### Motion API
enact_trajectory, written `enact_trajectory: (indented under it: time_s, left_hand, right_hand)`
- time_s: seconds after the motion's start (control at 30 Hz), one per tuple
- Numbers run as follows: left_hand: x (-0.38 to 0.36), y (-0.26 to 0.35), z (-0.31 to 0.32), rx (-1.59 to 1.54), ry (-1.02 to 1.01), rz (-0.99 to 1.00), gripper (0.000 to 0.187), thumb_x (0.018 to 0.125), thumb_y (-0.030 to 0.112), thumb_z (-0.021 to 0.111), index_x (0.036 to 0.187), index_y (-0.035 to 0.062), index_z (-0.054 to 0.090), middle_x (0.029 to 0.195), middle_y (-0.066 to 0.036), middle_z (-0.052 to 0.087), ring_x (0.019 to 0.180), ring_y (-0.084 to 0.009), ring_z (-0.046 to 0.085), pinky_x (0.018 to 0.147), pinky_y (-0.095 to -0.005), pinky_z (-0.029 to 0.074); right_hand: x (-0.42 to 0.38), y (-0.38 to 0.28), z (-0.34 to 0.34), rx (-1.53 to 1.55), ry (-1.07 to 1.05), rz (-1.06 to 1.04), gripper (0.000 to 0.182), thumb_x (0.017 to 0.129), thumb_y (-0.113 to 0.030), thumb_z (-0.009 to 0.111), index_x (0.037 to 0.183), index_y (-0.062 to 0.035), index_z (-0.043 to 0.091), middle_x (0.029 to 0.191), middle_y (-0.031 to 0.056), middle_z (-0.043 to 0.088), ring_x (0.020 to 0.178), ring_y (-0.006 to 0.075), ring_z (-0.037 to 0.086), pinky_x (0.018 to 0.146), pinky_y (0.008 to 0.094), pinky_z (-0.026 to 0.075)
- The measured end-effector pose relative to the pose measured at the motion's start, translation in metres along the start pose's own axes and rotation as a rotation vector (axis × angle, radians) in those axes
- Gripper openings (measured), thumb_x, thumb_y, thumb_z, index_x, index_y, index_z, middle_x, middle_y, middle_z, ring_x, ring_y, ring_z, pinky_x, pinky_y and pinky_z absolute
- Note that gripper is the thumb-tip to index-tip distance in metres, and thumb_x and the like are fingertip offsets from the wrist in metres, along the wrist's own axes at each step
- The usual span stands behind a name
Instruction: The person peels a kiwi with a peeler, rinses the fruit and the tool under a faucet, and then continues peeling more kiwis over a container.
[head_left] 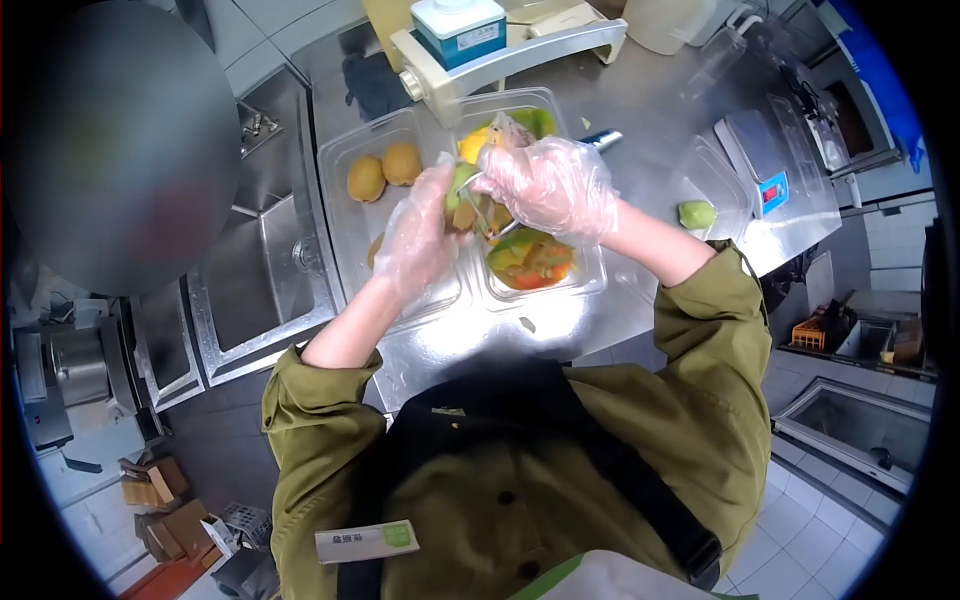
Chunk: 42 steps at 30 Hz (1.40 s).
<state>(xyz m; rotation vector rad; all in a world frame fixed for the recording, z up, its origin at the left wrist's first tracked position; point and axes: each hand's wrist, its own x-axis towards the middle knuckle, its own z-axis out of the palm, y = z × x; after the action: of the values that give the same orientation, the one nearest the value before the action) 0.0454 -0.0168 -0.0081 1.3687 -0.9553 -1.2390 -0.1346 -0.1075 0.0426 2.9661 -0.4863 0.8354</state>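
My left hand, in a clear plastic glove, is closed around a partly peeled green kiwi. Against it my right hand, gloved the same way, grips a peeler with a thin metal frame; its handle is hidden by the fingers. Under both hands stand clear plastic tubs. The left tub holds brown unpeeled kiwis, one partly covered by my left hand. Green, orange and red peelings lie in the right tub, and something yellow shows beyond my right hand.
A peeled green fruit sits in another clear tub at right, beside a scale. Behind the tubs stands a cream-coloured appliance with a teal-and-white box on it. Sinks adjoin the steel counter at left.
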Motion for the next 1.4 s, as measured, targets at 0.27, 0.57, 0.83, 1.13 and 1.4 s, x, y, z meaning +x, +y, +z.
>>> enact_trajectory:
  time_s: [0.27, 0.57, 0.83, 1.13, 1.4]
  left_hand:
    - [-0.031, 0.034, 0.019, -0.345, -0.095, -0.302, 0.038, 0.094, 0.041, 0.046, 0.115, 0.0103, 0.051, 0.098, -0.005, 0.06, 0.077, -0.0135, 0.058, 0.058, -0.0267, 0.044]
    - [-0.003, 0.005, 0.031, -0.289, -0.127, -0.303, 0.044, 0.093, 0.045, 0.046, 0.116, 0.0074, 0.051, 0.102, -0.006, 0.059, 0.084, -0.0155, 0.058, 0.066, -0.0283, 0.045]
    - [-0.015, 0.006, 0.032, -0.56, -0.106, -0.293, 0.045, 0.094, 0.045, 0.045, 0.118, 0.0073, 0.048, 0.106, -0.006, 0.056, 0.087, -0.0137, 0.055, 0.069, -0.0284, 0.046]
    - [-0.015, -0.008, 0.051, -0.484, 0.149, -0.275, 0.04, 0.095, 0.046, 0.039, 0.106, 0.0107, 0.055, 0.091, 0.0, 0.059, 0.067, -0.0075, 0.05, 0.051, -0.0212, 0.036]
    - [-0.018, -0.006, 0.037, -0.674, 0.05, -0.177, 0.035, 0.095, 0.044, 0.043, 0.097, 0.0107, 0.055, 0.078, 0.001, 0.055, 0.055, -0.0072, 0.043, 0.044, -0.0213, 0.029]
  right_hand:
    - [-0.052, 0.056, 0.051, -0.032, -0.435, 0.096, 0.018, 0.086, -0.02, 0.05, 0.094, -0.0041, 0.049, 0.063, 0.0162, 0.058, 0.056, 0.033, 0.061, 0.049, 0.0447, 0.049]
    - [-0.033, 0.024, 0.012, 0.014, -0.154, 0.136, 0.022, 0.087, -0.026, 0.054, 0.088, -0.0073, 0.044, 0.056, 0.0151, 0.055, 0.049, 0.0343, 0.056, 0.041, 0.0424, 0.045]
    - [-0.055, 0.045, 0.026, 0.082, -0.339, 0.241, 0.025, 0.088, -0.031, 0.054, 0.093, -0.0076, 0.045, 0.056, 0.0172, 0.055, 0.051, 0.0375, 0.057, 0.043, 0.0462, 0.046]
    - [-0.032, 0.012, 0.016, 0.06, -0.008, -0.046, 0.019, 0.085, -0.024, 0.057, 0.09, -0.0098, 0.045, 0.059, 0.0106, 0.055, 0.05, 0.03, 0.059, 0.036, 0.0412, 0.043]
    - [-0.039, 0.024, 0.019, -0.008, -0.097, 0.193, 0.022, 0.087, -0.028, 0.055, 0.091, -0.009, 0.046, 0.053, 0.0107, 0.055, 0.047, 0.0294, 0.059, 0.039, 0.0393, 0.045]
